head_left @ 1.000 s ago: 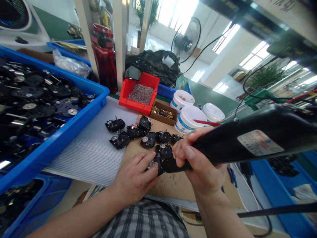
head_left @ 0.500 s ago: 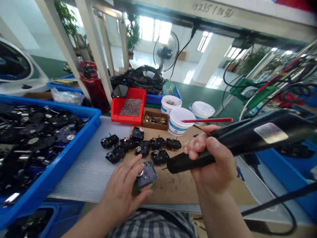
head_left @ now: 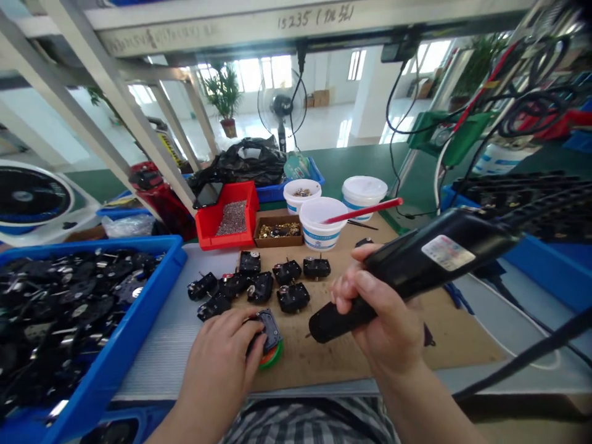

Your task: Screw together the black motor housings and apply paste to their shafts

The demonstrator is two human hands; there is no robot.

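Observation:
My left hand (head_left: 225, 354) has its fingers closed on a dark square housing (head_left: 270, 327), which rests on a round green and orange holder (head_left: 272, 356) at the cardboard's front. My right hand (head_left: 386, 308) grips a black electric screwdriver (head_left: 416, 271), its bit pointing down and left, apart from the housing. Several black assembled units stand behind, among them one (head_left: 293, 297) between the two hands and another (head_left: 317, 267) farther back.
A blue crate (head_left: 172, 262) of black parts fills the left side. Behind the units are a red bin (head_left: 201, 223) of small screws, a small carton (head_left: 296, 241), white tubs (head_left: 322, 231) and a red stick. Cables hang at right.
The camera view has turned to the right. My left fingers have closed round the housing. The screwdriver remains in my right hand, its tip a little lower in view.

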